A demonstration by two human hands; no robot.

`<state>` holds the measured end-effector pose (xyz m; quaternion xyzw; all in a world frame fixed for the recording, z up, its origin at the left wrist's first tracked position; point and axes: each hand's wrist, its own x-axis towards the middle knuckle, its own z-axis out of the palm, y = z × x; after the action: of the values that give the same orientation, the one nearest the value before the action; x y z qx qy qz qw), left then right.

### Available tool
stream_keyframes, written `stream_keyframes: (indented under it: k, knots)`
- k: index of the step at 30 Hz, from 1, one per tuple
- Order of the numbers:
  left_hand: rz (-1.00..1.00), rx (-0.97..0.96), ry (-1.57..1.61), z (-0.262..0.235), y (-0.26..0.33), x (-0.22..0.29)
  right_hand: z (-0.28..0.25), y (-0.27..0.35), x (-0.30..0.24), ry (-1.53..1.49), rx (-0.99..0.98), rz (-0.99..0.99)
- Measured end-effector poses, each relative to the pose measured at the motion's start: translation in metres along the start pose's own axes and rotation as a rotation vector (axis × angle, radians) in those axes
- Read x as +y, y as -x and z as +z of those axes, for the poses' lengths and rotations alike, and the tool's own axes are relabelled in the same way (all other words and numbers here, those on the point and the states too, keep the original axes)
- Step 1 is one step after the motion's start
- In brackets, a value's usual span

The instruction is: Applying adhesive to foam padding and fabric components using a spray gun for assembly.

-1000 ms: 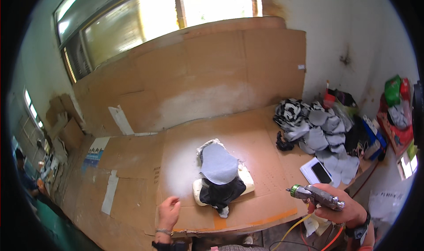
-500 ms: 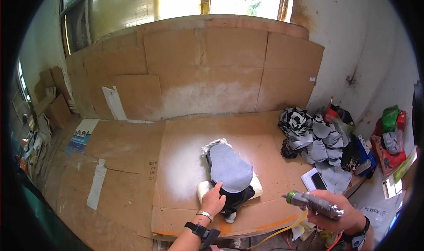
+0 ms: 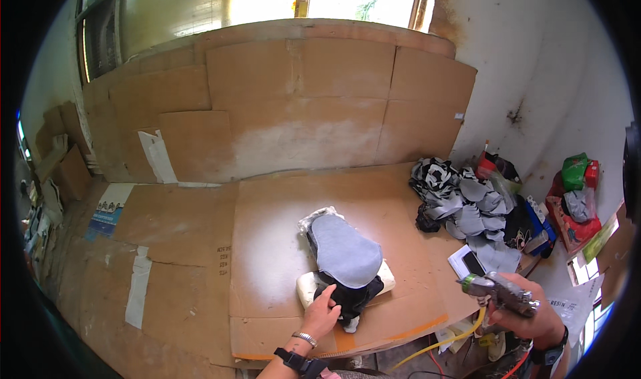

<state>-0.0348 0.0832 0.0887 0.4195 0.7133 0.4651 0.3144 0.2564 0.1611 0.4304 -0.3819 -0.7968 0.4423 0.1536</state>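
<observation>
Spray gun (image 3: 501, 292), grey metal with a green ring, held above the bench's near right side by fingers wrapped around it: the person's right hand (image 3: 539, 327). Its nozzle points left, and its long axis slopes slightly down to the right. A yellow hose (image 3: 475, 325) hangs beneath it. At near centre, the left hand (image 3: 320, 317) touches black cloth (image 3: 359, 300), forefinger extended; whether it pinches the cloth cannot be told. Just beyond, a grey pad (image 3: 346, 249) lies over the cloth on the cardboard-covered bench (image 3: 267, 245), its long axis slanting from narrower far-left end to wider near-right end. Farther right, a phone (image 3: 474, 264) rests on something white, beside a heap of grey and black pieces (image 3: 467, 209). Near the heap stands a blue box (image 3: 544, 227), contents unclear. A red bag (image 3: 579, 233) bears a greyish bundle and a green packet. Cardboard sheets (image 3: 300, 105) line the back beneath a window (image 3: 360, 2).
</observation>
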Motion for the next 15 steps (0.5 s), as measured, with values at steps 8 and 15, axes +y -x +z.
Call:
stream_keyframes:
  k: [8, 15]
  knots:
    - [-0.107, 0.121, 0.030, -0.041, 0.040, -0.044, 0.010, 0.025, -0.021, -0.034, -0.067, 0.024]
    - [-0.115, 0.165, 0.033, -0.058, 0.059, -0.052, 0.035, 0.015, -0.028, 0.020, -0.123, -0.083]
